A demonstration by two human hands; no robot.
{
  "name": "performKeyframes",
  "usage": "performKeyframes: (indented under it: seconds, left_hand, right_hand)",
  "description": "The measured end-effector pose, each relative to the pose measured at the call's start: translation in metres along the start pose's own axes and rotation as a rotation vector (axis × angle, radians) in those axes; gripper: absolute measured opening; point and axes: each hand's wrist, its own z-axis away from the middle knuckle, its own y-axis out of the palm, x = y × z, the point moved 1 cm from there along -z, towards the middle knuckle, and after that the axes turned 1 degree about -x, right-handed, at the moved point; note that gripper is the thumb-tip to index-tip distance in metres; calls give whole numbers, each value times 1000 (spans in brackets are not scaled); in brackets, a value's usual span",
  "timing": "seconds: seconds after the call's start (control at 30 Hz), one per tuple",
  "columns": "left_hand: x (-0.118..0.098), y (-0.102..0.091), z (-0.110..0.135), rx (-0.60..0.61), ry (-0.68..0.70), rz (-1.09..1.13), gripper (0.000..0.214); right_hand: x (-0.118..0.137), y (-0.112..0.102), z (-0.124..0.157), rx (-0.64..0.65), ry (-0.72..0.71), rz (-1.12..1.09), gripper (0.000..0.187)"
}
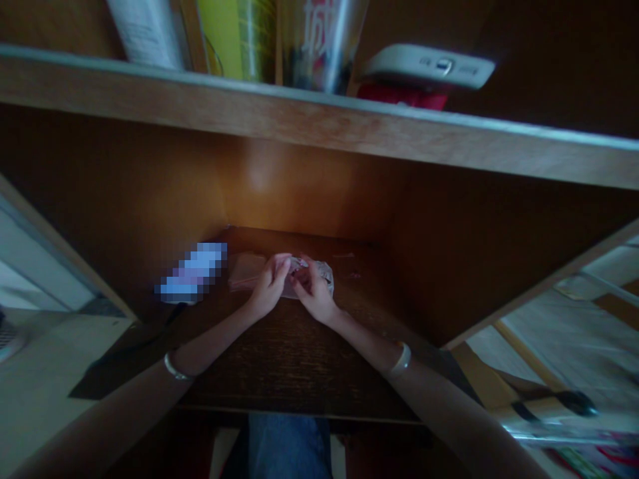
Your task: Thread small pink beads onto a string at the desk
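A small clear, crinkled plastic bag (327,274) is between my two hands, above the dark wooden desktop (289,359). My left hand (268,291) has its thumb and fingers closed on the bag's left side. Curled around the right side is my right hand (318,294), its thumb and fingertips close to the left hand's. Small reddish bits show at the fingertips, too blurred to name. Just left of my left hand lies a flat stack of clear plastic bags (246,271). To the right of my right hand lies a small transparent packet (348,266).
A phone-like device with a blurred-out screen (192,274) leans at the cubby's left wall. Overhead runs a shelf edge (299,116), bearing a clear cup (322,46), a yellow container (234,40) and a white device (429,66). Wooden side walls enclose the desktop.
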Motion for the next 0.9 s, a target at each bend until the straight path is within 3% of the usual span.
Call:
performKeyframes:
  seconds: [0.17, 0.37, 0.63, 0.9]
  left_hand:
    - [4, 0, -1, -38, -17, -9, 32]
    - [5, 3, 0, -12, -24, 3, 32]
    - [3, 4, 1, 3, -39, 7, 33]
    - [7, -1, -5, -133, -79, 77, 20]
  right_hand:
    - [-5, 1, -2, 39, -58, -21, 54]
    - [6, 1, 1, 118, -174, 75, 58]
    - [4, -2, -1, -6, -127, 54, 43]
    - [3, -2, -3, -132, -27, 11, 23]
